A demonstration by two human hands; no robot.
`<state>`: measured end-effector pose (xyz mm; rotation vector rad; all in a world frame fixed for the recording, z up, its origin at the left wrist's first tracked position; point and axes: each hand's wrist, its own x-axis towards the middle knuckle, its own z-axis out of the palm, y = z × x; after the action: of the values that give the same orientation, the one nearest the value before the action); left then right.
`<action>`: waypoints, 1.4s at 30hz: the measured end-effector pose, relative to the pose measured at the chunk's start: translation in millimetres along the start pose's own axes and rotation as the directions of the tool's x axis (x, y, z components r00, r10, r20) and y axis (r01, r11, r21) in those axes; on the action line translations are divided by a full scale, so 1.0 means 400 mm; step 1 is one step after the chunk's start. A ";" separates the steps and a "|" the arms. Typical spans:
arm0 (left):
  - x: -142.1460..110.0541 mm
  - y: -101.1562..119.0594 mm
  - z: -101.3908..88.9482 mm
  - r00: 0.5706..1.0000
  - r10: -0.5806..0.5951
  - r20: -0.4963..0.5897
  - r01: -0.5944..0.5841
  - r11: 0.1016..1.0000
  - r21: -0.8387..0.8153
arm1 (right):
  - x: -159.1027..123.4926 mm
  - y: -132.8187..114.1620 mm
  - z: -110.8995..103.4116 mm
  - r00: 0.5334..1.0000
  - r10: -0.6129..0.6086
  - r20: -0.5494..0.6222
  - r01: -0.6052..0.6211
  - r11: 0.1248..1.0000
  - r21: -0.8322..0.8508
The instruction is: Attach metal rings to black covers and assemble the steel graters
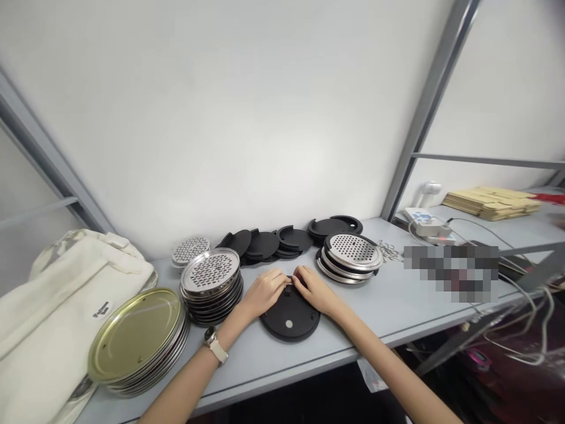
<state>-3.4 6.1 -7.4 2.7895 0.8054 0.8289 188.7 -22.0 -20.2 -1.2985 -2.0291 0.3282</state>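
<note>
A round black disc (pixel 290 320) with a small silver dot near its front lies flat on the grey shelf (pixel 388 306) in front of me. My left hand (pixel 265 292) and my right hand (pixel 314 291) both rest on its far rim, fingers curled and pinched together around a small part at the disc's top edge that I cannot make out. A watch sits on my left wrist.
Perforated steel discs are stacked to the left (pixel 210 282) and right (pixel 351 256). Brass-coloured lids (pixel 136 335) and a cream cloth bag (pixel 57 312) lie far left. More black discs (pixel 269 242) line the wall. Small metal clips (pixel 389 251), cables and cardboard (pixel 489 202) sit to the right.
</note>
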 end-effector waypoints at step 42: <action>-0.005 0.008 -0.009 0.999 0.009 0.034 -0.013 0.995 0.096 | 0.007 0.013 0.000 0.997 0.031 0.070 -0.041 0.989 0.140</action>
<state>-5.3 2.0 -4.3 2.8855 0.8468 0.7624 191.5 -17.0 -21.8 -1.2527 -2.0011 0.5301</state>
